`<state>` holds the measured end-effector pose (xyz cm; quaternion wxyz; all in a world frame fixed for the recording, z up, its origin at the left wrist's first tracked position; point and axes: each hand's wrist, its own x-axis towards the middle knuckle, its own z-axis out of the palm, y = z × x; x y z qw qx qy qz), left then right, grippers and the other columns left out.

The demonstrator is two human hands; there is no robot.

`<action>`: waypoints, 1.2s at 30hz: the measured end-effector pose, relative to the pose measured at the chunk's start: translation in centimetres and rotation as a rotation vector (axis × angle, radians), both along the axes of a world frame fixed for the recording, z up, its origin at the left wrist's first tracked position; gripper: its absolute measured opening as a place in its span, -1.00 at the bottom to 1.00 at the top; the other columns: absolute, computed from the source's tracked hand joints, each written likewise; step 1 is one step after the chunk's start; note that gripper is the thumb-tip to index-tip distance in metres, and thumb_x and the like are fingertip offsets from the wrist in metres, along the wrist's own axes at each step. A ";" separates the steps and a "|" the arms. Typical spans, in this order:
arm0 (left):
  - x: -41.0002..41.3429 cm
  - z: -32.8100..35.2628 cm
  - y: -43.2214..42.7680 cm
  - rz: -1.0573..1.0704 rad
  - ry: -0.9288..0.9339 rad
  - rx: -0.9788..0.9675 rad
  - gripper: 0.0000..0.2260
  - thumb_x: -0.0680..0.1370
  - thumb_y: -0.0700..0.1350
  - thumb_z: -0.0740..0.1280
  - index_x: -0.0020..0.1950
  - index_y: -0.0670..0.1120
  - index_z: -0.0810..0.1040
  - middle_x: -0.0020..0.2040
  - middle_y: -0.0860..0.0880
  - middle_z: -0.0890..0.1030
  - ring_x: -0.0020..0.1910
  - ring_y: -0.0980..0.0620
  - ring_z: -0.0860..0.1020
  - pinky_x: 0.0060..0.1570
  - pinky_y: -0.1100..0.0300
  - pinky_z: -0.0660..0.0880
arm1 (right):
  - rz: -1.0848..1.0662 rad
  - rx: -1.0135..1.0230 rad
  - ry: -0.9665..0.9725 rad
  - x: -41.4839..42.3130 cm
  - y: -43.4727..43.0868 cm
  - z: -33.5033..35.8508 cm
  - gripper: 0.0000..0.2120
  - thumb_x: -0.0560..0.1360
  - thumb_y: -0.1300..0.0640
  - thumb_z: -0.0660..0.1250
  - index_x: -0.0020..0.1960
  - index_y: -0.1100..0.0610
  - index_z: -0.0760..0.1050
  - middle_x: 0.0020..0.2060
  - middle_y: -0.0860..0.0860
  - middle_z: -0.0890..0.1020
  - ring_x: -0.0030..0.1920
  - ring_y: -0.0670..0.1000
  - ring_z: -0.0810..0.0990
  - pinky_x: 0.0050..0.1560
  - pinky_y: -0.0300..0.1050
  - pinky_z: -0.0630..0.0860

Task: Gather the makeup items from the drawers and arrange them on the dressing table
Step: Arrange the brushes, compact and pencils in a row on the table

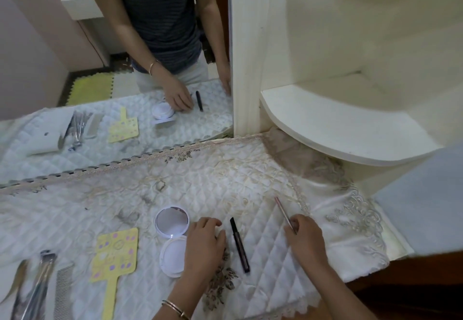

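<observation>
Slim rose-pink metallic pencil [284, 213]: pinched at lower end by right hand [307, 239], slanted over quilted white tablecloth [250, 176] near its lace border. Slender black tube [240, 244]: flat on cloth between hands. Round white compact [172, 239], opened, mirror lid up: touching left hand [204, 244], fingers loosely bent, gripping nothing. Hands apart. Yellow paddle-shaped card [115, 254] with coloured dots, grey comb [62, 292]: further left.

Thin gold bangle [174, 307], dark striped T-shirt [160, 18]

Cream curved shelf [338, 124] stands right of mirror [37, 43]
</observation>
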<state>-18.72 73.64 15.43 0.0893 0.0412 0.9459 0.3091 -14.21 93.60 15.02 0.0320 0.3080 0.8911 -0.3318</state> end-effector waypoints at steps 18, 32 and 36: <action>-0.5 3.5 5.4 0.373 -0.535 1.052 -0.83 0.51 -0.18 0.33 -0.25 -0.15 0.64 -0.22 -0.09 0.66 -0.17 0.05 0.60 -0.13 0.25 0.50 | 0.166 -0.205 0.213 1.4 -5.0 4.4 -0.91 0.50 0.18 0.29 -0.07 0.08 0.57 -0.22 -0.01 0.63 -0.21 -0.06 0.58 -0.27 -0.42 0.40; -1.0 1.9 4.0 0.011 -0.340 0.427 -0.77 0.48 -0.18 0.36 0.12 -0.13 0.51 -0.34 0.03 0.56 -0.44 0.23 0.54 -0.34 0.44 0.47 | -0.056 -0.227 0.124 0.7 -1.8 2.1 -0.89 0.44 0.15 0.37 -0.05 0.13 0.61 -0.24 -0.05 0.61 -0.18 -0.10 0.57 -0.28 -0.53 0.35; 0.3 -0.5 5.8 -0.232 -0.154 0.081 -0.78 0.53 -0.03 0.27 0.15 -0.05 0.47 -0.20 0.07 0.54 -0.12 0.05 0.55 -0.15 0.22 0.48 | 0.020 -0.195 0.055 -0.7 -1.9 1.4 -0.89 0.43 0.17 0.36 -0.07 0.16 0.63 -0.23 0.01 0.63 -0.19 -0.07 0.56 -0.20 -0.39 0.41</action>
